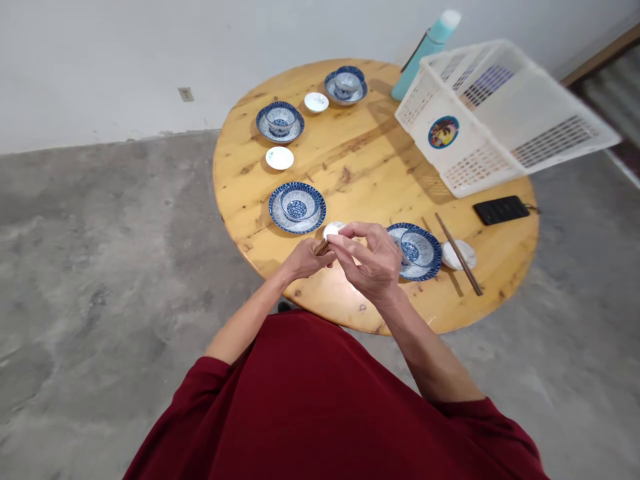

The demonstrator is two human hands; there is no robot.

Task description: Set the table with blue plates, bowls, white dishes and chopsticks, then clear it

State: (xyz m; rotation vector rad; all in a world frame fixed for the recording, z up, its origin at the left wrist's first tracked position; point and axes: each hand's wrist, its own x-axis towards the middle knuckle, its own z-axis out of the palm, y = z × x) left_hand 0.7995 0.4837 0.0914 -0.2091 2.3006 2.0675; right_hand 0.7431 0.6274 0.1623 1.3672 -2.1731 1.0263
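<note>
My left hand is closed round a small bunch of brown chopsticks, seen almost end-on above the table's near edge. The thumb and fingertips of my right hand pinch at the ends of the same chopsticks. Behind the hands a small white dish is partly covered. A blue-and-white plate with a glass bowl sits to the left of it. Another plate with a bowl stands just right of my right hand, its left rim hidden. Beside it, a pair of chopsticks rests across a white dish.
Farther back on the round wooden table are two more plates with bowls and small white dishes. A white plastic basket, a turquoise flask and a black phone occupy the right side. A wall stands behind.
</note>
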